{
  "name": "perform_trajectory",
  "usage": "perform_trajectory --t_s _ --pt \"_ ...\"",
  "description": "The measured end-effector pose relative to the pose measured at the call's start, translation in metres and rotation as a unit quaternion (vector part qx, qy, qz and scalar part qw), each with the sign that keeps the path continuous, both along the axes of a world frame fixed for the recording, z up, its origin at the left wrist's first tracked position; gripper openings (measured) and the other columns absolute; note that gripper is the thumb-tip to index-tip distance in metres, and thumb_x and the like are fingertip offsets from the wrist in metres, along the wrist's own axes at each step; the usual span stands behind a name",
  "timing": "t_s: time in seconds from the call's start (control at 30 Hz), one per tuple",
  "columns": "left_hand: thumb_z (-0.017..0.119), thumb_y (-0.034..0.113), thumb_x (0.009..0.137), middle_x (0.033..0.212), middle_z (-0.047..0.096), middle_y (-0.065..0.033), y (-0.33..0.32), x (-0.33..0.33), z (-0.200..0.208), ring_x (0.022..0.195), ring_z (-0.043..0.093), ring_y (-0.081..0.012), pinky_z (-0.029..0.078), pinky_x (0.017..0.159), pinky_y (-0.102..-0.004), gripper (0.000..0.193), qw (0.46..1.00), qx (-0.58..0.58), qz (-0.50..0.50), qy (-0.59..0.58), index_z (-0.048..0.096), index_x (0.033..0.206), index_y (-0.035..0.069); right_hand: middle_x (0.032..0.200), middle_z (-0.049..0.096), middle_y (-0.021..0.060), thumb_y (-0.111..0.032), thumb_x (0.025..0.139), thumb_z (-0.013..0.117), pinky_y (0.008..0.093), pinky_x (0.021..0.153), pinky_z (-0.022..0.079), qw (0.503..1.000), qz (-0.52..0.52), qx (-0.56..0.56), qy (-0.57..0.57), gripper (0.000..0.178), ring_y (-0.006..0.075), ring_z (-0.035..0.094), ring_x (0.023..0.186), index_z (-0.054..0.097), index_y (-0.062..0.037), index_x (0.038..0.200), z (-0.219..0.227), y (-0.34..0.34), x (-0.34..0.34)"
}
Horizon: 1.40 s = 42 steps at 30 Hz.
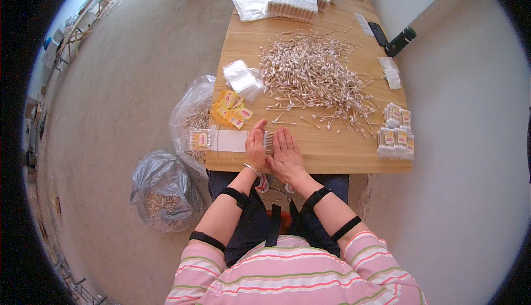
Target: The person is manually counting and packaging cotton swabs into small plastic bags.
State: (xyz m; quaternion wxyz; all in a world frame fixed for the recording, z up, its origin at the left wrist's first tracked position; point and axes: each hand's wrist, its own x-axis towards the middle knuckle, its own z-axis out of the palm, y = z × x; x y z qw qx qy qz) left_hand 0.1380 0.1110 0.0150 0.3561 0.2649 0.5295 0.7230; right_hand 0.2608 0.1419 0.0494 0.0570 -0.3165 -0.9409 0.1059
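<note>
Near the table's front edge, a small row of cotton swabs lies side by side between my hands. My left hand stands on its edge along the row's left side, fingers stretched out. From the right, my right hand lies flat beside the row, its fingers straight. A white strip stretches leftward from my left hand. At its far end, a small filled packet of swabs with a yellow label sits at the table's left edge. Beyond my hands spreads a big loose heap of cotton swabs.
Yellow cards and clear plastic sleeves lie left of the heap. Finished packs are stacked at right. A dark bottle and phone lie by the wall. Bags of swabs stand on the floor.
</note>
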Motion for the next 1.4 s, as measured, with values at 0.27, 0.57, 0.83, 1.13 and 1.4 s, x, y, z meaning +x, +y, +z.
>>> perform_trajectory --t_s 0.27,0.57,0.83,1.13,1.4 --pt "0.036 0.033 0.1 0.131 0.048 -0.0153 0.0 0.006 -0.001 0.124 0.043 -0.0235 0.03 0.107 -0.0345 0.047 1.0 0.0 0.021 -0.004 0.046 0.128 -0.003 0.149 0.013 0.0235 -0.04 0.089 0.047 0.0449 0.114 0.007 0.999 -0.027 -0.02 0.011 0.076 0.0356 0.009 0.14 0.017 0.0074 0.14 -0.005 0.002 -0.006" --pt "0.035 0.036 0.1 0.134 0.046 -0.0149 -0.001 0.002 0.001 0.127 0.04 -0.0238 0.027 0.109 -0.0341 0.051 1.0 -0.013 -0.017 -0.003 0.043 0.13 -0.003 0.149 0.011 0.0253 -0.045 0.086 0.049 0.0456 0.114 0.006 0.999 -0.022 -0.029 -0.04 0.082 0.0366 0.007 0.14 0.018 0.0086 0.14 0.003 0.0 0.008" --pt "0.038 0.033 0.099 0.13 0.05 -0.0149 -0.005 -0.001 0.005 0.122 0.045 -0.0239 0.032 0.104 -0.0334 0.046 1.0 -0.015 -0.019 0.008 0.049 0.125 -0.002 0.148 0.014 0.0247 -0.051 0.083 0.053 0.0463 0.113 0.008 0.999 -0.026 -0.012 -0.021 0.091 0.036 0.009 0.139 0.016 0.0083 0.14 0.004 -0.005 0.003" --pt "0.055 0.023 0.087 0.116 0.05 -0.0152 -0.064 0.009 0.035 0.109 0.044 -0.0336 0.033 0.096 -0.042 0.043 0.844 -0.168 -0.092 0.5 0.051 0.127 0.007 0.148 0.013 0.0237 -0.051 0.076 0.06 0.0452 0.114 0.007 1.0 -0.024 0.008 0.001 0.099 0.0352 0.008 0.14 0.013 0.0068 0.141 -0.006 -0.001 0.008" --pt "0.057 0.031 0.085 0.111 0.048 -0.0136 -0.072 0.015 0.042 0.106 0.043 -0.0321 0.029 0.093 -0.0439 0.052 0.779 -0.23 -0.143 0.566 0.047 0.131 0.01 0.15 0.011 0.0206 -0.042 0.074 0.061 0.0433 0.114 0.005 0.998 -0.026 0.033 -0.044 0.096 0.0327 0.005 0.141 0.012 0.0054 0.142 -0.003 -0.003 0.006"
